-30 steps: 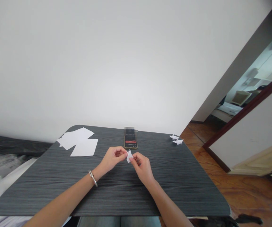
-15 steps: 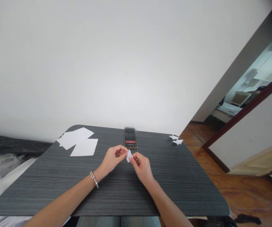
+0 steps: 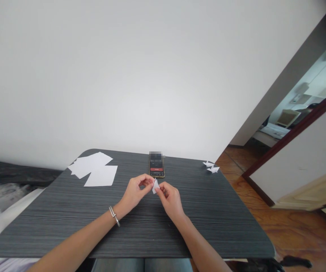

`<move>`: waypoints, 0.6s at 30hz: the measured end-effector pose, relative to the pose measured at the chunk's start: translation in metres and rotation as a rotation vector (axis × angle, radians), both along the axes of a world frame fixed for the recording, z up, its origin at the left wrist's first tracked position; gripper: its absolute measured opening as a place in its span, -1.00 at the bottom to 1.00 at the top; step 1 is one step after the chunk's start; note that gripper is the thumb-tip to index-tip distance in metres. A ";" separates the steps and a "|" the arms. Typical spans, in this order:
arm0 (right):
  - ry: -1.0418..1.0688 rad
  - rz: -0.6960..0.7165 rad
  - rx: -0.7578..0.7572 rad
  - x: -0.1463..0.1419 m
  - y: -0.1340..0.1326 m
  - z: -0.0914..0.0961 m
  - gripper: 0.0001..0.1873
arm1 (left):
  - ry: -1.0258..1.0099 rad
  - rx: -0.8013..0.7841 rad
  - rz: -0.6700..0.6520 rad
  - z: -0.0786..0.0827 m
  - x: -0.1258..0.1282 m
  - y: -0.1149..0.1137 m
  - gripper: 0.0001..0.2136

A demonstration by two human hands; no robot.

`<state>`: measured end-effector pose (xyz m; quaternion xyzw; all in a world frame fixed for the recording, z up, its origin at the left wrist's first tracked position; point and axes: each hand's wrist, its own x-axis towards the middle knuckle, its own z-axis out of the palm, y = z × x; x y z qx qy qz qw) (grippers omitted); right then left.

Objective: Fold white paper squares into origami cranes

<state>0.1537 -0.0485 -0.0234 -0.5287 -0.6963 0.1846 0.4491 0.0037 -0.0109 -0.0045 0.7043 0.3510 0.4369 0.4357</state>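
Between my hands, above the middle of the dark table (image 3: 117, 226), is a small folded white paper (image 3: 155, 187) with narrow points at its top. My left hand (image 3: 136, 190) pinches its upper left side between thumb and fingertips. On the lower right side, my right hand (image 3: 170, 198) grips the paper with the thumb in front and the fingers curled behind. Parts of the paper are covered by the fingertips. Just beyond it lies a phone (image 3: 156, 166) with a lit screen.
Several loose white paper sheets (image 3: 100, 175) overlap at the back left of the table. Near the back right edge sit two folded paper birds (image 3: 213, 169). A white wall (image 3: 157, 94) rises behind the table, and a doorway opens at the right.
My left fingertips have shifted slightly right and closed onto the paper's upper side. The paper has turned a little; my right hand stays nearly still.
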 end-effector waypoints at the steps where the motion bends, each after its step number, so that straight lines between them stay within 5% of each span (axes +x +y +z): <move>1: 0.003 -0.001 -0.002 0.000 0.000 0.000 -0.81 | -0.007 -0.015 -0.011 0.000 0.000 0.000 -0.88; 18: 0.059 0.021 -0.026 -0.004 0.000 -0.001 -0.79 | -0.150 -0.241 -0.065 -0.002 -0.004 0.008 -0.88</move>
